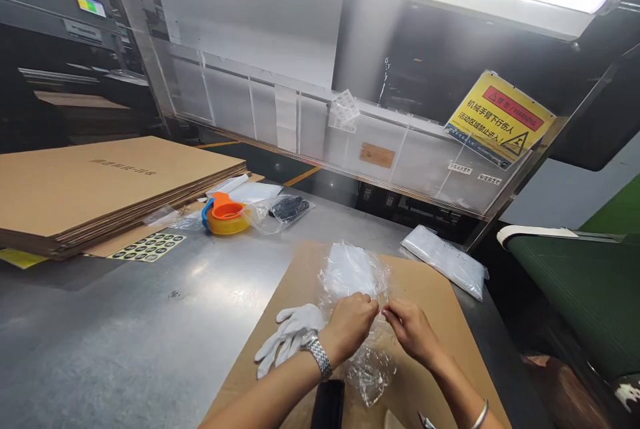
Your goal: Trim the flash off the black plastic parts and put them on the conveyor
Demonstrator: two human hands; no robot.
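My left hand (353, 324), with a metal watch at its wrist, is closed with its fingers on a clear plastic bag (383, 276). Opposite it, my right hand (407, 326) pinches the same bag's edge between thumb and fingers. Something flat and white (350, 268) lies inside or under the clear film. Below the hands is a crumpled piece of clear plastic film (370, 372). White gloves (293, 336) rest beside my left wrist. All of this sits over a brown cardboard sheet (440, 342).
Stacked cardboard (120, 182) stands at left, near a sticker sheet (147, 247) and a yellow-orange tape roll (227, 216). A bag with a dark item (289, 208) lies behind. White plastic packs (445, 259) are at right, by a green conveyor (575, 282). A black phone-like object (328, 406) lies in front.
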